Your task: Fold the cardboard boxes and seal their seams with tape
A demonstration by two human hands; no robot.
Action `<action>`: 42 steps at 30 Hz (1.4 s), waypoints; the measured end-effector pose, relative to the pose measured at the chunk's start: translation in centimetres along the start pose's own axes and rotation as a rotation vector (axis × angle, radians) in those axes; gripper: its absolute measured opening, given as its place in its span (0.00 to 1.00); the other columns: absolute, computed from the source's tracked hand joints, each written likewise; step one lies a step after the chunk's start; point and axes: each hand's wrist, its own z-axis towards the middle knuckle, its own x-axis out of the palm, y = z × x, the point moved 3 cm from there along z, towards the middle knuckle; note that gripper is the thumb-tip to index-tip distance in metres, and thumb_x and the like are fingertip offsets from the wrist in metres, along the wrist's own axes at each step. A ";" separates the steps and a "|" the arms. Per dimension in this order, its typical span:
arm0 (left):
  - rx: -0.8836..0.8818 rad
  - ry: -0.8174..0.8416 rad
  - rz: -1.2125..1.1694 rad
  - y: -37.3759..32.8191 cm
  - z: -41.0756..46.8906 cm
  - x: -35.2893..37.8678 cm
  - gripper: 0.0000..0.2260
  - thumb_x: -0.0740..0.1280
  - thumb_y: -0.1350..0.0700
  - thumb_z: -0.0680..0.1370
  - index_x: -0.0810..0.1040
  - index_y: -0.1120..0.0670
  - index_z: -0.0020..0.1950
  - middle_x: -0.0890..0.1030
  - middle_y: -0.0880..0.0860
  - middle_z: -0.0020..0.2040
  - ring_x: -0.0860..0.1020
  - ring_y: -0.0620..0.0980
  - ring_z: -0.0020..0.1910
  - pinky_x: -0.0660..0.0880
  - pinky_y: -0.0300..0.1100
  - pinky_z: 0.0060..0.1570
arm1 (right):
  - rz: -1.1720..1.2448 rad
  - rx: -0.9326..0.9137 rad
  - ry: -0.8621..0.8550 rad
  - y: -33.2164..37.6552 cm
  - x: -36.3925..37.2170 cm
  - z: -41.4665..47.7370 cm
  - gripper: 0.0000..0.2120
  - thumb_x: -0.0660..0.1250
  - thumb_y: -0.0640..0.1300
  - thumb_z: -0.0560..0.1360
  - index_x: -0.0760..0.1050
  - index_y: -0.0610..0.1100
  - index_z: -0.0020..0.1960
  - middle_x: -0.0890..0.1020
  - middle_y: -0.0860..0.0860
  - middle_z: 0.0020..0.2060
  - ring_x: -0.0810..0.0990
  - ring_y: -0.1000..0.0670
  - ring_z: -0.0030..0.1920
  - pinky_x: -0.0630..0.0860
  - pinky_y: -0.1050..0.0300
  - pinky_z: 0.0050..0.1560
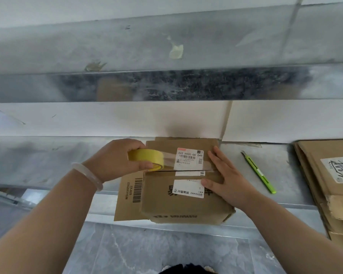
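head view, items listed left to right. one metal ledge carries everything below. one pale bangle on the left wrist. one left hand, fingers and thumb curled round one yellow tape roll, held at the left end of the box's top seam. one strip of clear tape runs from the roll rightward over the upper label. one flat cardboard sheet with a barcode lies under the box and juts out on its left. one cardboard box, flaps closed, stands at the ledge's front edge. three white labels on its top: one above the seam, two below. one right hand, fingers straight, pressed flat on the box's right side, gripping nothing, covering part of the printing. one green utility knife lies on the ledge right of the box, apart from it. one stack of flattened cartons at far right; their number cannot be told.
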 end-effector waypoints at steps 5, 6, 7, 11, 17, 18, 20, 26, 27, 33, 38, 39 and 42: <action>-0.027 -0.043 -0.006 1.6 -0.7 -0.1 0.11 0.72 0.36 0.67 0.74 0.39 0.40 0.77 0.39 0.38 0.75 0.37 0.41 0.67 0.35 0.36 | -0.003 -0.005 -0.002 -0.1 0.0 -0.1 0.41 0.68 0.64 0.73 0.46 0.65 0.78 0.38 0.79 0.70 0.48 0.65 0.74 0.53 0.56 0.75; -0.037 -0.054 0.025 1.9 -0.7 -0.2 0.13 0.71 0.33 0.65 0.74 0.39 0.40 0.77 0.39 0.39 0.75 0.37 0.41 0.67 0.34 0.36 | -0.012 -0.004 -0.001 -0.1 0.0 0.0 0.41 0.67 0.64 0.73 0.46 0.65 0.77 0.38 0.80 0.69 0.48 0.66 0.73 0.53 0.56 0.75; -0.047 -0.049 0.036 2.2 -0.8 -0.2 0.15 0.69 0.31 0.63 0.75 0.39 0.40 0.77 0.39 0.40 0.75 0.38 0.41 0.67 0.33 0.36 | -0.019 -0.001 -0.003 0.0 0.0 0.0 0.41 0.67 0.64 0.73 0.46 0.66 0.77 0.38 0.80 0.69 0.48 0.66 0.73 0.53 0.55 0.75; -0.055 -0.020 0.010 3.0 -1.4 0.6 0.17 0.61 0.29 0.66 0.77 0.40 0.42 0.79 0.41 0.41 0.77 0.40 0.40 0.68 0.32 0.37 | -0.017 -0.023 -0.019 0.1 -0.1 0.0 0.37 0.68 0.62 0.73 0.50 0.71 0.74 0.41 0.77 0.72 0.50 0.62 0.75 0.55 0.52 0.76; -0.083 -0.058 0.134 3.9 -1.0 0.8 0.18 0.65 0.31 0.70 0.80 0.44 0.41 0.79 0.43 0.39 0.77 0.41 0.39 0.71 0.35 0.39 | -0.024 -0.052 -0.017 0.7 -0.2 -0.2 0.27 0.68 0.63 0.73 0.56 0.82 0.62 0.41 0.79 0.70 0.53 0.60 0.75 0.58 0.49 0.75; -0.089 -0.046 0.161 4.1 -1.0 0.9 0.20 0.64 0.29 0.69 0.81 0.45 0.41 0.79 0.43 0.38 0.77 0.41 0.39 0.71 0.36 0.39 | -0.027 -0.054 -0.017 0.7 -0.2 -0.3 0.27 0.67 0.64 0.72 0.56 0.83 0.62 0.41 0.79 0.70 0.53 0.60 0.75 0.59 0.48 0.75; -0.125 -0.022 0.153 4.8 -1.0 1.5 0.19 0.65 0.30 0.69 0.82 0.45 0.42 0.79 0.44 0.39 0.77 0.41 0.39 0.70 0.35 0.39 | -0.044 -0.054 -0.010 0.9 -0.2 -0.4 0.27 0.65 0.67 0.71 0.54 0.85 0.62 0.40 0.79 0.70 0.52 0.59 0.75 0.60 0.45 0.75; -0.223 0.075 0.126 6.6 -0.5 3.8 0.16 0.67 0.33 0.70 0.82 0.44 0.43 0.80 0.45 0.41 0.77 0.41 0.41 0.71 0.36 0.41 | -0.220 -0.033 0.040 1.2 -0.2 -0.5 0.26 0.54 0.74 0.68 0.47 0.86 0.63 0.33 0.77 0.70 0.49 0.56 0.77 0.58 0.44 0.75; -0.235 0.091 0.096 6.9 -0.5 4.2 0.15 0.67 0.33 0.70 0.82 0.43 0.42 0.80 0.44 0.40 0.77 0.41 0.41 0.71 0.35 0.40 | -0.254 -0.027 0.047 1.3 -0.2 -0.5 0.26 0.51 0.75 0.67 0.47 0.85 0.63 0.32 0.76 0.70 0.49 0.56 0.77 0.56 0.44 0.76; -0.250 0.120 0.001 7.7 -0.2 5.1 0.14 0.68 0.33 0.70 0.82 0.42 0.41 0.80 0.43 0.37 0.77 0.39 0.39 0.69 0.34 0.37 | -0.551 -0.050 0.038 2.2 -0.5 -0.5 0.27 0.34 0.76 0.67 0.38 0.80 0.67 0.28 0.64 0.73 0.27 0.57 0.74 0.27 0.55 0.72; -0.231 0.189 -0.014 7.8 0.2 5.3 0.10 0.67 0.33 0.71 0.79 0.37 0.41 0.80 0.41 0.40 0.77 0.38 0.41 0.68 0.33 0.37 | -0.828 -0.100 -0.012 3.8 0.7 -0.7 0.30 0.37 0.62 0.79 0.31 0.54 0.76 0.35 0.56 0.78 0.27 0.57 0.73 0.25 0.54 0.72; -0.224 0.204 -0.005 7.8 0.3 5.3 0.09 0.66 0.33 0.71 0.78 0.37 0.40 0.80 0.41 0.40 0.77 0.38 0.41 0.68 0.33 0.37 | -0.837 -0.087 -0.019 4.2 1.3 -0.7 0.32 0.38 0.61 0.80 0.32 0.50 0.78 0.36 0.53 0.78 0.28 0.57 0.73 0.26 0.55 0.72; -0.207 0.234 0.018 7.9 0.7 5.2 0.10 0.66 0.33 0.71 0.79 0.36 0.40 0.80 0.40 0.40 0.76 0.37 0.41 0.68 0.33 0.37 | -0.800 -0.031 -0.035 5.7 3.3 -0.7 0.37 0.36 0.63 0.77 0.32 0.42 0.78 0.34 0.48 0.78 0.30 0.53 0.76 0.28 0.54 0.73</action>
